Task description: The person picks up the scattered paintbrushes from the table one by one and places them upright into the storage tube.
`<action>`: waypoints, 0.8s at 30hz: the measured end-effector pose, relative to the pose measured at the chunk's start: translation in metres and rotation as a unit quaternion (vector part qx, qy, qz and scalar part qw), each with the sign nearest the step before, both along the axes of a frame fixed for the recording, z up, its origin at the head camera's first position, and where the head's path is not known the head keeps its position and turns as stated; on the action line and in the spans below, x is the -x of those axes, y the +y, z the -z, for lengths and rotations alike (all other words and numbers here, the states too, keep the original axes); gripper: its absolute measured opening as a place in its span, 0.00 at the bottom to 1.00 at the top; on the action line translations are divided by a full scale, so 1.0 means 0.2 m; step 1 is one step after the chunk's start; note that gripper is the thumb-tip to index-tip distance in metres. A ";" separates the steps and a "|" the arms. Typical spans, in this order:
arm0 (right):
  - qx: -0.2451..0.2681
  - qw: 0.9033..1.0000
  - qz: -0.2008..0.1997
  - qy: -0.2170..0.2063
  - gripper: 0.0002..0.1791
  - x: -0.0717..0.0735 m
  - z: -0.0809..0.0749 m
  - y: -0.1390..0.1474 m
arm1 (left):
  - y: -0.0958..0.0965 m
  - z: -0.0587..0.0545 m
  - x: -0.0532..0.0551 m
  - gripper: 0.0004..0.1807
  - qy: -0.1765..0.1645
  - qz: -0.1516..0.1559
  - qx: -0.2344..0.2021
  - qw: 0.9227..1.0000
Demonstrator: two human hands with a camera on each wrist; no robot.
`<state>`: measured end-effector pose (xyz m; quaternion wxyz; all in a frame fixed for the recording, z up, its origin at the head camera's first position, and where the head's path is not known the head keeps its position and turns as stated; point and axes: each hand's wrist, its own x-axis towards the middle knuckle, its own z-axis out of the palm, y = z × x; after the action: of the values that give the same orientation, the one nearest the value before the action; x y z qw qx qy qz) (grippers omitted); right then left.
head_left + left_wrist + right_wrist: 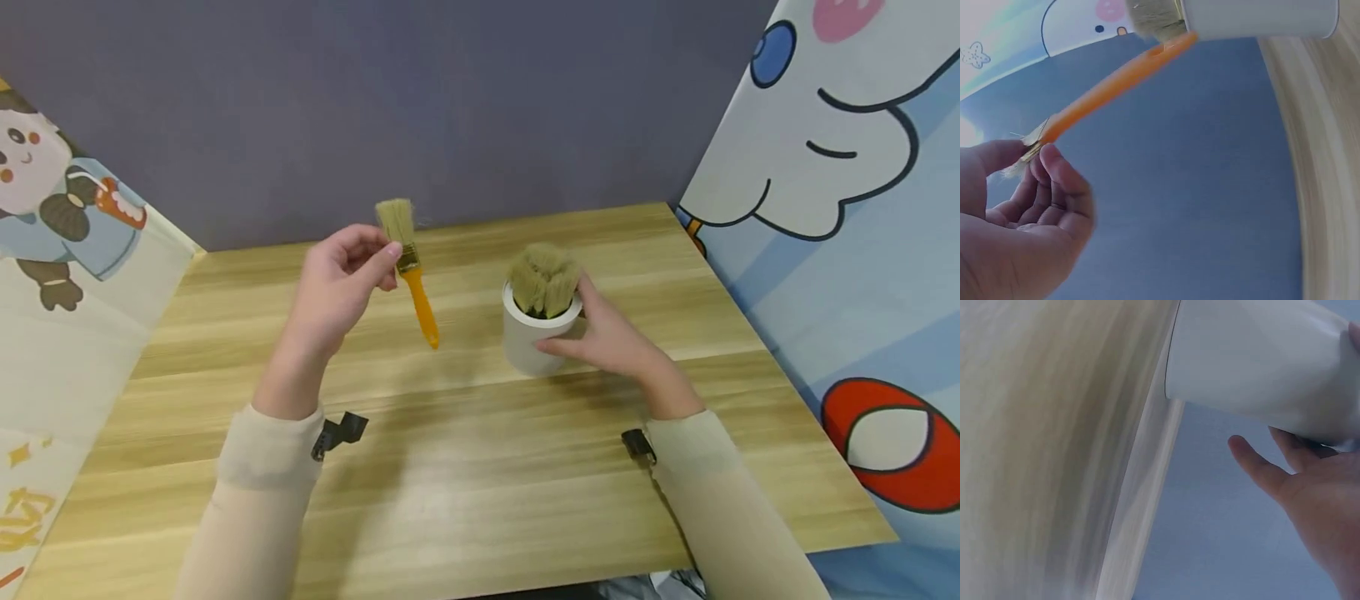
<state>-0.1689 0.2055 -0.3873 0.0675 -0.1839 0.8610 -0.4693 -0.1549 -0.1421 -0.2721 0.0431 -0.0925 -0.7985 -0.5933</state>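
Note:
My left hand [337, 279] pinches a paintbrush [422, 307] by its metal band, between thumb and fingers. Its pale bristles point up and its orange handle hangs down, above the table. In the left wrist view the thumb and fingertips meet on the band of the paintbrush [1110, 90]. To the right stands a white cylindrical cup [528, 342] holding several brushes [543, 279], bristles upward. My right hand [611, 333] holds the cup near its rim, thumb on the near side and fingers round the right side. The right wrist view shows the cup [1254, 359] against that hand.
The wood-grain table [465, 483] lies under both arms. A grey-blue panel [435, 117] rises behind it. Cartoon-printed panels flank the table on the left [75, 333] and right [847, 292]. A dark strap piece [345, 429] hangs at the left cuff.

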 end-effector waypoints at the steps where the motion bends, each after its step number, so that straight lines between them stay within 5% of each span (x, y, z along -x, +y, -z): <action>1: -0.001 1.000 0.004 -0.005 0.67 0.00 0.00 0.00 | 0.01 0.00 -0.01 0.10 0.006 0.000 -0.006 1.000; 4: 0.005 1.000 0.013 -0.006 0.67 0.00 0.01 -0.01 | 0.03 -0.01 -0.03 0.03 0.030 0.008 -0.035 0.999; 10: 0.013 1.000 0.024 0.013 0.66 0.01 0.00 -0.01 | 0.07 -0.05 -0.03 0.09 0.066 0.053 -0.121 0.989; 18: 0.002 1.000 0.019 -0.004 0.67 0.00 0.02 -0.01 | 0.10 -0.08 -0.01 0.08 0.073 0.084 -0.135 0.985; 24: -0.002 0.999 0.044 -0.009 0.71 0.01 0.02 -0.02 | 0.16 -0.09 0.01 0.22 0.092 0.114 -0.127 0.981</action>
<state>-0.1703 0.2022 -0.3916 0.0545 -0.1415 0.8687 -0.4716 -0.1562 -0.1106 -0.2531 0.0598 -0.2313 -0.6936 -0.6796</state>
